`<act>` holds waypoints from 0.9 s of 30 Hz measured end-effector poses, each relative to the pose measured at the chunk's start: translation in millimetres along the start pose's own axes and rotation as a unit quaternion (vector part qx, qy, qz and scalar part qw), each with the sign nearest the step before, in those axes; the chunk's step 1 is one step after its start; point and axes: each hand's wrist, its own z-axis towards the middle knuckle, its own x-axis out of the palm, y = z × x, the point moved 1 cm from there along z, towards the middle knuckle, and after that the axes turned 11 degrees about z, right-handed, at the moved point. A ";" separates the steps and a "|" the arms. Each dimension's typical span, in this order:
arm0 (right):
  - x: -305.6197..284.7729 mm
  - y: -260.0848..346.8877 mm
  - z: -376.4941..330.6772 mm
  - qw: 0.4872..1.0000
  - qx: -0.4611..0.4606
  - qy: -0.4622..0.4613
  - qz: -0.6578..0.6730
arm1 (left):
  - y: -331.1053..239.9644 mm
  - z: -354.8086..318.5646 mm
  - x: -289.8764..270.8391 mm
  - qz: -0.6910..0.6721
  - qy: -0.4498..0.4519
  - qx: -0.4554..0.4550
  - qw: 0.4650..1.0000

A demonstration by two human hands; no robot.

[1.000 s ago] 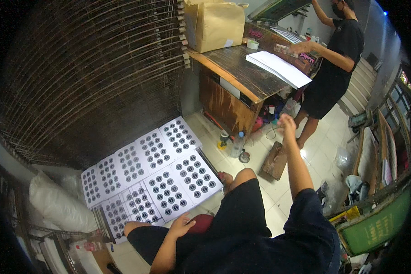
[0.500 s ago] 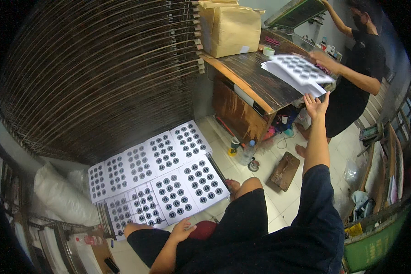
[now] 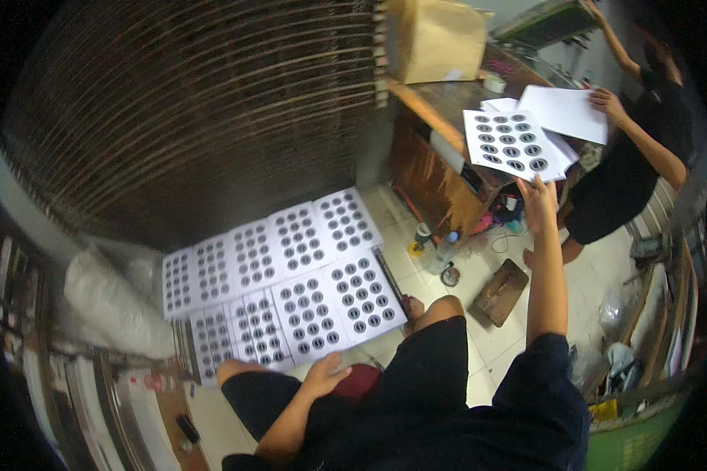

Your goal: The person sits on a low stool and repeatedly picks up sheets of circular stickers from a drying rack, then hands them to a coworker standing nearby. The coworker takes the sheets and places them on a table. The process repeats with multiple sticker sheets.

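My right hand (image 3: 539, 206) reaches out to the table and pinches the lower edge of a printed sheet (image 3: 504, 141). The white sheet carries rows of black round designs and lies over other white paper. Near my lap, my left hand (image 3: 324, 377) rests with its fingers loosely apart and nothing in it. In front of me, two rows of similar printed sheets (image 3: 301, 287) lie side by side, partly overlapping. Across the table corner, a co-worker's hand (image 3: 607, 106) grips a plain white sheet (image 3: 562, 112); their other arm is raised to a green-framed screen (image 3: 543, 25).
Stacked rack bars (image 3: 188, 118) fill the far left. A wooden table (image 3: 428, 110) bears a brown paper package (image 3: 441, 39). On the tiled floor stand a plastic bottle (image 3: 445, 253) and a brown block (image 3: 501, 293). A white sack (image 3: 110, 306) leans at left.
My right hand has gone from open beneath the paper to gripping the printed sheet. The co-worker's hand now holds a plain sheet to the right. The view has shifted slightly.
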 end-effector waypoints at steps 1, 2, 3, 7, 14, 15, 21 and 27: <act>11.3 -6.9 -26.8 0.999 -0.025 0.027 0.016 | -29.5 -0.9 -4.8 0.018 -0.021 0.029 0.999; 8.5 -19.1 -48.3 0.999 -0.004 0.025 0.036 | -46.6 4.0 -3.9 -0.014 -0.020 0.037 0.999; 22.2 -37.1 -84.8 0.999 0.001 0.012 0.042 | -46.7 10.2 1.2 -0.016 -0.033 0.077 0.996; 61.6 -96.1 -214.2 0.999 0.044 -0.002 0.028 | -132.2 33.9 -1.6 -0.302 -0.099 0.116 0.941; 98.5 -176.6 -342.3 0.983 0.176 0.046 0.011 | -125.2 37.5 -23.1 -0.404 -0.272 0.081 0.870; 93.4 -186.7 -343.9 0.977 0.155 0.138 -0.050 | -117.4 37.2 -26.2 -0.413 -0.302 0.069 0.856; 67.5 -192.2 -317.9 0.838 0.080 0.430 -0.327 | -41.0 14.2 -87.5 -0.502 -0.329 0.012 0.799; -12.6 -144.6 -273.2 0.803 0.112 0.284 -0.512 | 61.0 -0.8 -125.2 -0.502 -0.437 -0.021 0.746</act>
